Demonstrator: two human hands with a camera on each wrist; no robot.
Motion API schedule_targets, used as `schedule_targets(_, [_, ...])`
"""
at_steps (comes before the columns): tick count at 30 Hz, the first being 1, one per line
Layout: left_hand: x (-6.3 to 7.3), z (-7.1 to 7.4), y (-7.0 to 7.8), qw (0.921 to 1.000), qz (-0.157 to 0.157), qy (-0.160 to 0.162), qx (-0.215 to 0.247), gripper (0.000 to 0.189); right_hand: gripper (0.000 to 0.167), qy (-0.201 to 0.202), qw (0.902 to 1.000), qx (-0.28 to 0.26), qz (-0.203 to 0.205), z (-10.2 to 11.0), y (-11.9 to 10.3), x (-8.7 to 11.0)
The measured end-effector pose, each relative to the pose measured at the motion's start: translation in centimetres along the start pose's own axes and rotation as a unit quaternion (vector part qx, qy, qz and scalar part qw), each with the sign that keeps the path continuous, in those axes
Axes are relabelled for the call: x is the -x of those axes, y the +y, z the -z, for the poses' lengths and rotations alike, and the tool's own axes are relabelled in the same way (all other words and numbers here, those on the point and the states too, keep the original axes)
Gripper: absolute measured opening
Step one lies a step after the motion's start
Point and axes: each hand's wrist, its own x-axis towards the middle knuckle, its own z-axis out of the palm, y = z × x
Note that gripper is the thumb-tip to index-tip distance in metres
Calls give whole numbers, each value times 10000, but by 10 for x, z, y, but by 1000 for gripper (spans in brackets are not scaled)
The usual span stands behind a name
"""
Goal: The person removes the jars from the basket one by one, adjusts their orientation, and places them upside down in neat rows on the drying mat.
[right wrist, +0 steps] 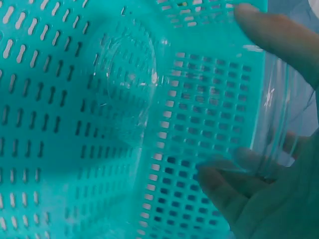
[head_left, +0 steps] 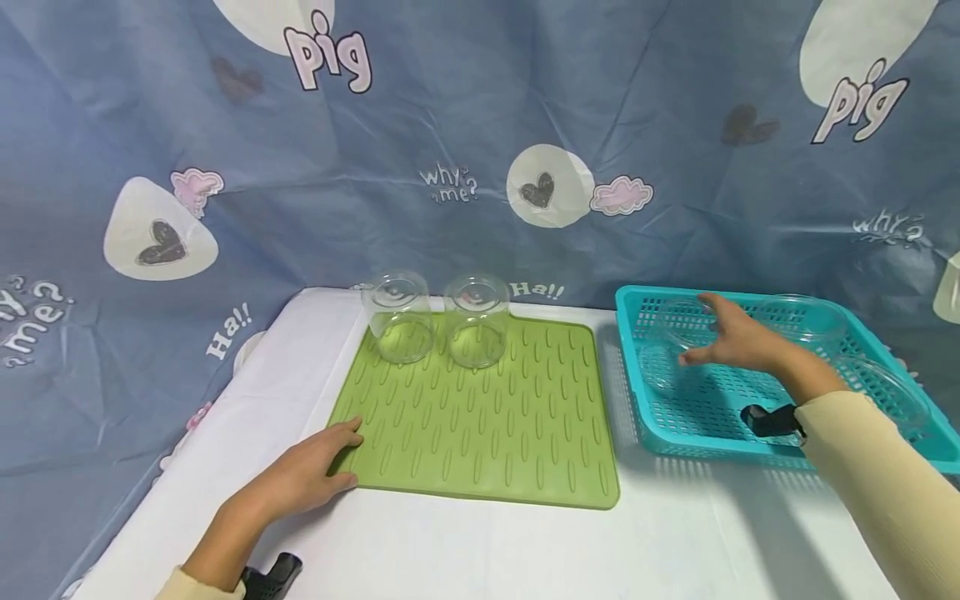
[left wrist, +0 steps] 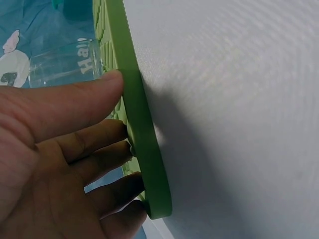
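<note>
My left hand [head_left: 303,471] touches the front left corner of a green ridged mat [head_left: 480,425], its thumb and fingertips along the edge. Two clear glasses [head_left: 405,321] stand side by side at the back of that mat. Over at the right, my right hand [head_left: 742,337] is inside a turquoise basket [head_left: 645,417], thumb and fingers curved around a clear glass [head_left: 667,329]. The right wrist view shows this glass [right wrist: 149,79] reaching away from the hand, with some fingers seen through its wall.
More clear glassware lies in the basket: one piece [head_left: 802,317] at the back and another [head_left: 885,392] at the right. Behind the white tabletop [head_left: 465,550] hangs a blue printed cloth [head_left: 480,100].
</note>
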Motion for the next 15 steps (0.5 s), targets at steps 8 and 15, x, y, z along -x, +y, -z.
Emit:
schedule_targets(8, [-1, -2, -1, 10000, 66, 53, 22, 50, 125, -45, 9985, -534, 127, -6, 7, -1])
schedule_targets(15, [0, -1, -1, 9999, 110, 22, 23, 50, 129, 190, 9983, -535, -161, -4, 14, 3])
